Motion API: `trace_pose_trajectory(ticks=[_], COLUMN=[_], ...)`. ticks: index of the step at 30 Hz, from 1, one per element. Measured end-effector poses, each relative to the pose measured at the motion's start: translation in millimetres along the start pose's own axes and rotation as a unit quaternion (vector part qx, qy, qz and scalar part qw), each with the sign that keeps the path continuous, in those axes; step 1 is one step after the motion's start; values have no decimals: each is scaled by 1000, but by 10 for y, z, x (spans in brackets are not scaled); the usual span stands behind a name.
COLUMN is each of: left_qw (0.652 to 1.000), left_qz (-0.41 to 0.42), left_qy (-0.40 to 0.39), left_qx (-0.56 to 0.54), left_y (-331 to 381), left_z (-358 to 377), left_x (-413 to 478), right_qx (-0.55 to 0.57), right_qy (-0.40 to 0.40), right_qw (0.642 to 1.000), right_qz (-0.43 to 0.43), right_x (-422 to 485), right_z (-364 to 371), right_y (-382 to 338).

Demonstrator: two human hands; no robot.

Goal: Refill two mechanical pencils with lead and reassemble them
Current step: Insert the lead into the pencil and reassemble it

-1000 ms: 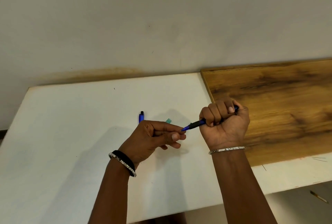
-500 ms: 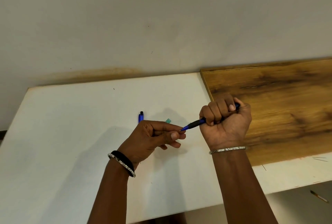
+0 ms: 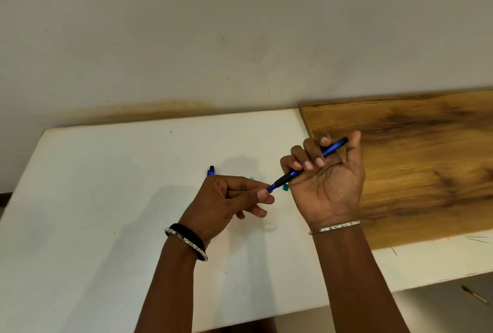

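**A light, thin pencil held at both ends**

The white tabletop [image 3: 93, 199] is the biggest thing here. The wooden board [image 3: 426, 172] lies on its right part, by the wall. Every place below is told from this board.

The right hand [image 3: 328, 188] is at the board's left edge and partly over it. Its fingers curl round the middle of the blue pencil [image 3: 288, 177]. Its thumb sticks up, off the pencil.

The left hand [image 3: 229, 199] is further left of the board, over the white part. Its thumb and first finger pinch at the pencil's tip end. A lead may be between them, but it is too small to see.

The blue pencil slants in the air. Its back end is over the board's left edge, and its tip points down and away from the board. It looks light, thin and stiff. The blue body looks smooth, so it may slip. The black grip part near the tip looks like the best place to hold. The tip and any lead will likely snap easily, so a soft pinch is best there.

A second pencil [image 3: 211, 171] lies on the tabletop, well left of the board. It is mostly hidden behind the left hand.

A small green piece [image 3: 285, 187] lies near the board's left edge, under the pencil's grip. I cannot tell what it is.
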State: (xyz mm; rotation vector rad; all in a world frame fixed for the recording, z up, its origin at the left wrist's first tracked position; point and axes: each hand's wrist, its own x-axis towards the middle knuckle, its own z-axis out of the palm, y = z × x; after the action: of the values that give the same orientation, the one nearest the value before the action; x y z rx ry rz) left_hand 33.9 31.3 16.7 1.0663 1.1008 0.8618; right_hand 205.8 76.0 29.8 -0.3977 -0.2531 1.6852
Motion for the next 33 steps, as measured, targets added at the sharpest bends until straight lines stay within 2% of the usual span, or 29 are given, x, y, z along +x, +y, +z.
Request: trace_pose_trajectory(ticks=[7,14,33], left_qw=[1000,999,999], left_qz=[-15,-36,-24], left_qy=[-17,-31,-22], left_qx=[-3,6,-1], left_y=[-15,-22,-14], left_z=[-21,-29,-16], left_x=[-11,-15,-10], right_qx=[10,53,74], right_qy=[22,2,-10], right_qw=[1000,999,997], right_qz=[8,-7,-17], right_x=[-40,-39,-26], right_z=[5,-53,-72], right_y=[35,-36,-18])
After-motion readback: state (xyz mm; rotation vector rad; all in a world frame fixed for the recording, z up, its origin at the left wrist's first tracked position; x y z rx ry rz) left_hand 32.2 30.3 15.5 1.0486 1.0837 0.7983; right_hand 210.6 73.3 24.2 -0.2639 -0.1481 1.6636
